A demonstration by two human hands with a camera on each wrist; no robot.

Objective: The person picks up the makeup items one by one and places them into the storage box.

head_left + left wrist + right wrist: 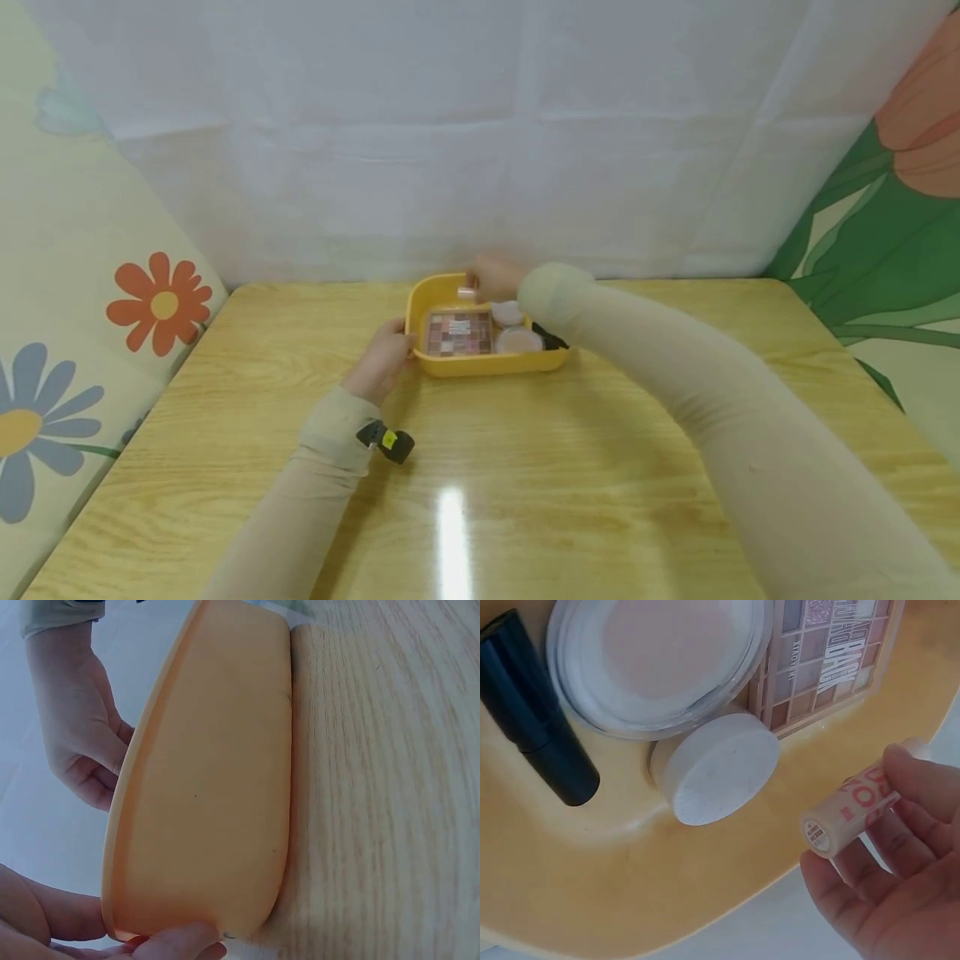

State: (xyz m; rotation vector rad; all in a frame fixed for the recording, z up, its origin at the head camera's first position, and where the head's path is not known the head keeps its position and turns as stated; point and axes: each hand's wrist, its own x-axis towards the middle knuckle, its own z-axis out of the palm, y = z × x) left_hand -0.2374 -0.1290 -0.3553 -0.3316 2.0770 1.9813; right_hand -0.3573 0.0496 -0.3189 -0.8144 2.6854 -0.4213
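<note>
My right hand (pixel 497 279) pinches a small pale lip tube (pixel 855 806) with red lettering between thumb and fingers, over the far side of a yellow basket (pixel 487 365). The left hand (pixel 380 360) grips the basket's left end, thumb against its outer wall in the left wrist view. Inside lie an eyeshadow palette (pixel 459 333) at the left and a round clear-lidded compact (pixel 519 340) beside it. Behind that compact, a white round jar (pixel 724 771) leans on its side. A black tube (pixel 540 712) lies at the right end.
The basket stands on a wood-grain table (pixel 517 475) near its back edge. Just behind hangs a white cloth (pixel 375 167). Flower-patterned panels (pixel 82 275) border the table on both sides. A black strap (pixel 386 442) circles the left wrist.
</note>
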